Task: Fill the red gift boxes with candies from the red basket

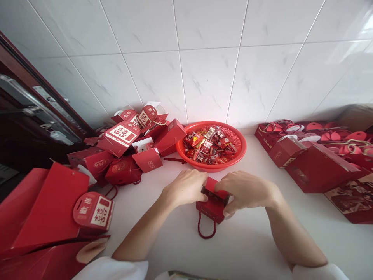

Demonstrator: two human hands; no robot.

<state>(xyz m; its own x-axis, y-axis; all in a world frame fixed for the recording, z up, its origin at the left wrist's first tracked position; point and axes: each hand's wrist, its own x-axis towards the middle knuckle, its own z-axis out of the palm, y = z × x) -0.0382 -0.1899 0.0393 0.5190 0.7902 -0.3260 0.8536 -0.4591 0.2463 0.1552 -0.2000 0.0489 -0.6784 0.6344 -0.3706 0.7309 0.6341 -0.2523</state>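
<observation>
A small red box (212, 206) stands on the white table in front of me, its top partly open and a dark red cord handle hanging toward me. My left hand (188, 187) grips its left side, thumb at the near edge. On the right side, my right hand (247, 190) holds the box with the thumb low and the fingers over the far flap. Just beyond both hands is a red plastic basket (243, 149) with wrapped sweets (206, 146) in it.
Many red boxes (119, 136) are piled at the left, with larger red bags (58, 206) nearer me. Filled red cartons (317, 167) line the right side. A tiled wall (210, 85) closes off the back, and a dark door (26, 112) is at the far left.
</observation>
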